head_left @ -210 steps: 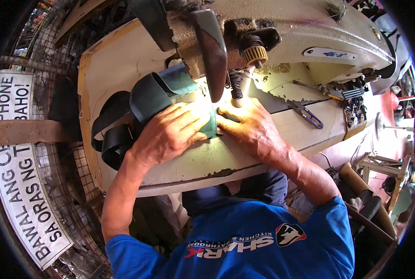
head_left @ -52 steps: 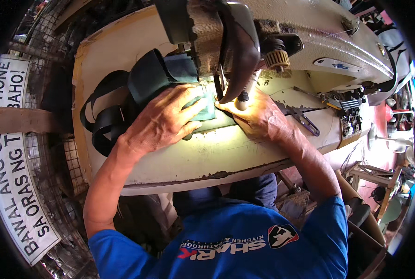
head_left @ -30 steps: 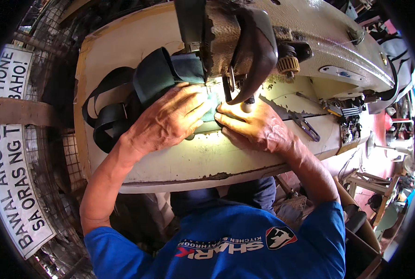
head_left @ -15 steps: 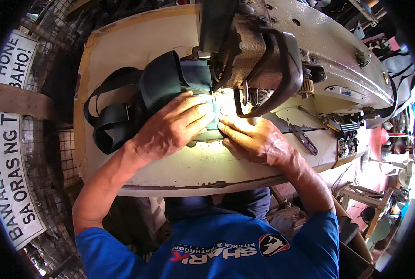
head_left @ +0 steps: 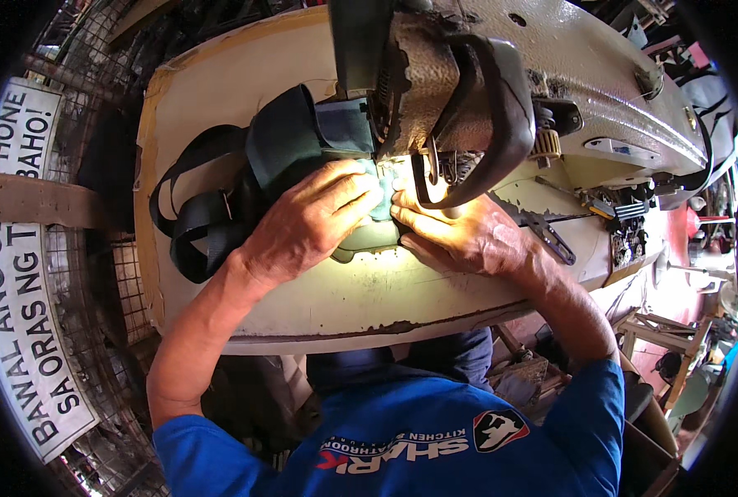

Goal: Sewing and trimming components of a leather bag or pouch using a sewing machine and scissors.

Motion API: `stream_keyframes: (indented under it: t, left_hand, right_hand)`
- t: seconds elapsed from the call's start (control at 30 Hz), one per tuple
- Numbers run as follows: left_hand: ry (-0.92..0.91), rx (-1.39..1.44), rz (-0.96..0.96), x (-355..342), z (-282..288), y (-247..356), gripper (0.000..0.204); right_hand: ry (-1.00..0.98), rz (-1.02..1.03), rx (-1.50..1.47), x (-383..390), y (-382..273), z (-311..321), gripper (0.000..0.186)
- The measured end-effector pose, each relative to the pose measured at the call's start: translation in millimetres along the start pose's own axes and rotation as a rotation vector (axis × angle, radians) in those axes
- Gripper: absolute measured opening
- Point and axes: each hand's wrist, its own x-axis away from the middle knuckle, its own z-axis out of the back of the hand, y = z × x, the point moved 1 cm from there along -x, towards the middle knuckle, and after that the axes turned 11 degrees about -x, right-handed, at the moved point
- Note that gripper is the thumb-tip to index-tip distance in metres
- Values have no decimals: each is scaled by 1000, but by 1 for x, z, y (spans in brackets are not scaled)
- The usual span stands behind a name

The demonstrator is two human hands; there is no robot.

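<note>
Dark green fabric (head_left: 282, 137) lies folded on the sewing machine's bed, its lit lower edge under the head of the sewing machine (head_left: 427, 99). My left hand (head_left: 319, 214) is on the fabric left of the needle area, fingers bent together and gripping it. Close by on the right, my right hand (head_left: 464, 236) pinches the fabric's right edge, fingertips beside the bright lamp spot. The needle itself is hidden by the machine head and glare. Black webbing straps (head_left: 199, 224) with a metal buckle trail from the fabric to the left.
A dark curved bar (head_left: 514, 124) juts from the machine head above my right hand. Right of that hand lie dark scissor-like handles (head_left: 551, 240), a screwdriver (head_left: 596, 207) and several bobbins (head_left: 627, 247). A wire mesh (head_left: 129, 277) with a white sign (head_left: 33, 331) stands at left.
The view has shifted slightly. My left fingers are more bent and drawn together on the fabric, and both hands sit a little closer to the machine head. The straps lie as before.
</note>
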Motion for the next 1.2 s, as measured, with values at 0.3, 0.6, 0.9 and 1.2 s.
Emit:
stream_keyframes:
  t: [0.3, 0.6, 0.9, 1.2]
  left_hand:
    - [29, 7, -19, 0, -2, -8, 29]
    - [46, -21, -49, -1, -4, -12, 33]
    - [-13, -9, -73, -5, -3, -24, 30]
    - [-22, -66, -132, -3, -2, -25, 32]
  right_hand:
    - [4, -35, -23, -2, 2, -2, 31]
    - [-13, -79, -32, -2, 3, 2, 34]
    - [31, -75, 32, -6, 4, 0, 39]
    - [-12, -115, 37, -3, 2, 2, 39]
